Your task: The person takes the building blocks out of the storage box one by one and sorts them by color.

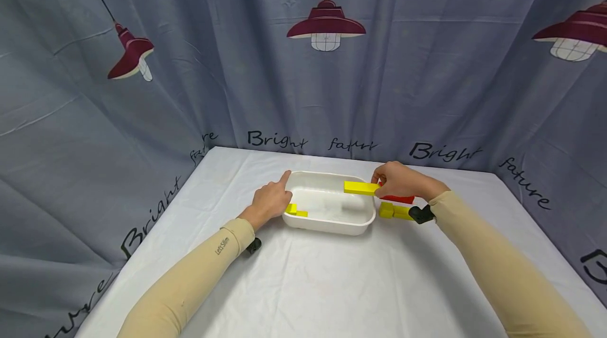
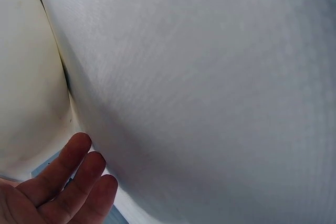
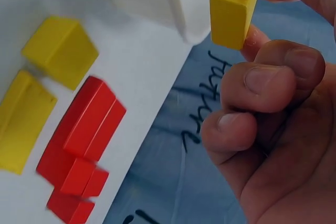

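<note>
A white rectangular tray stands on the table. My left hand holds its left rim, index finger stretched along the edge and thumb over it. In the left wrist view three loosely extended fingers show beside the tray's outer wall; the thumb is hidden there. Between thumb and fingers my right hand pinches one end of a long yellow block, held over the tray's right part. Yellow blocks lie inside at the tray's left end, partly behind the left hand.
Right of the tray lie a yellow cube, a longer yellow block and several red blocks. White cloth covers the table, and a grey-blue curtain hangs behind its far edge.
</note>
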`<move>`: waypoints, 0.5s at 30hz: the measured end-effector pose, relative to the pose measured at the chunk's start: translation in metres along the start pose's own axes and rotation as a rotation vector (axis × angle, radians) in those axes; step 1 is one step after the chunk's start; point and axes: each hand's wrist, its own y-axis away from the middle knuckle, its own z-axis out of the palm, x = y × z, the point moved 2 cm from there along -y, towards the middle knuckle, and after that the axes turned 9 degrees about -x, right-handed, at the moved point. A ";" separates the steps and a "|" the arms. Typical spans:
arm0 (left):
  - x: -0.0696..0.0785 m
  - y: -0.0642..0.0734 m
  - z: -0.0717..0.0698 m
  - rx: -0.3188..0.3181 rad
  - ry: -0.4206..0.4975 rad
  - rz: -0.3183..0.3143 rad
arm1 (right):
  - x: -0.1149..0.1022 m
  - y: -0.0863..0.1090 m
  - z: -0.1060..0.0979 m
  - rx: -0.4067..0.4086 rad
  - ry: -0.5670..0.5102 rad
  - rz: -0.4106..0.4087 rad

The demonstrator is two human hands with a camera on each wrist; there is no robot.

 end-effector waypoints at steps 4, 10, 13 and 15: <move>0.000 0.001 0.000 -0.002 0.002 -0.005 | 0.008 0.011 -0.001 0.020 -0.009 0.014; 0.001 0.000 0.000 -0.001 0.004 -0.006 | 0.023 0.028 0.000 0.030 -0.058 0.065; 0.001 0.000 0.000 0.003 -0.003 -0.006 | 0.032 0.035 0.001 0.043 -0.074 0.066; 0.001 0.000 0.000 0.006 -0.008 -0.006 | 0.037 0.040 0.002 0.052 -0.082 0.064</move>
